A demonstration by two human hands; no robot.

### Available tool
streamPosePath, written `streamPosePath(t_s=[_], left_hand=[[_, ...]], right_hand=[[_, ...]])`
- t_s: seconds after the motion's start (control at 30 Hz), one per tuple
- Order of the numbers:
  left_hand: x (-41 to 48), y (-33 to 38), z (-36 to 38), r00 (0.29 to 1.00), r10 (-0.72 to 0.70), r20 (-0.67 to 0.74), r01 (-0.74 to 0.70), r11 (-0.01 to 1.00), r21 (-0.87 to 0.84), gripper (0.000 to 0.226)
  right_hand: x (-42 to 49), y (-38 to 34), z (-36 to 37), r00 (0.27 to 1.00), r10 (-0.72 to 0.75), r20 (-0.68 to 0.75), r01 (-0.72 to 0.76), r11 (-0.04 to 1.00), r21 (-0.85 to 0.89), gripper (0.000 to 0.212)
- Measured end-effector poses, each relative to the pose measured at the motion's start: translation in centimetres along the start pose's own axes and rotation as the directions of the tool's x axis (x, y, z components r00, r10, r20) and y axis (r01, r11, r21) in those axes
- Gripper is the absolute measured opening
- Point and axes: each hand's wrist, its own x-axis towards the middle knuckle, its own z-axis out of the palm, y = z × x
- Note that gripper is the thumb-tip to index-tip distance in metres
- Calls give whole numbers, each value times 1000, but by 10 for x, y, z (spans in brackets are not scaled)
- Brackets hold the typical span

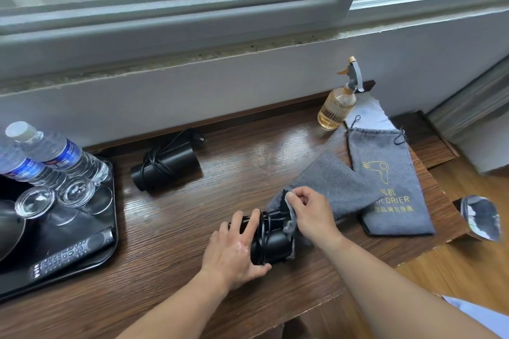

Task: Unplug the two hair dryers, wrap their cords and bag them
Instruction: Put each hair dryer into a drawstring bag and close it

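A black hair dryer (pixel 271 243) with its cord wound around it lies on the wooden desk, its far end inside the mouth of a grey cloth bag (pixel 333 181). My left hand (pixel 234 249) grips the dryer's near end. My right hand (pixel 311 209) pinches the bag's open rim beside the dryer. A second black hair dryer (pixel 168 166), cord wrapped and plug lying behind it, rests further back on the desk. A second grey bag (pixel 388 181) printed with a yellow dryer symbol lies flat to the right.
A black tray (pixel 110 242) at the left holds two water bottles (pixel 52 154), upturned glasses and a remote control (pixel 71 254). An amber spray bottle (pixel 337 107) stands at the back right by the wall. The desk's right edge drops to a wooden floor.
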Motion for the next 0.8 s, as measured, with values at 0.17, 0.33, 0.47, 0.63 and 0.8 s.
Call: streamPosePath(t_s=[0.17,0.33,0.47,0.63,0.8], left_hand=[[0,4,-1,999,-32,5,33,999,-22,117],[14,13,-8,972,-235,-6,227,942,-246,124],[25,17,-15,939,-344,7,320,864,-388,120],[28,26,-14,964,-265,0,251,913,-321,123],[26,25,-6,979,-203,-5,197,954,-227,122]], right_hand=[[-7,-6,-4,992,-112,57,119,981,-153,16],[-22,-4,-5,950,-253,182,292,926,-237,5],[-27,2,-3,918,-289,270,361,892,-272,10],[-29,-11,10,935,-284,211,322,931,-171,9],[-30,-22,18,903,-342,261,390,906,-164,12]])
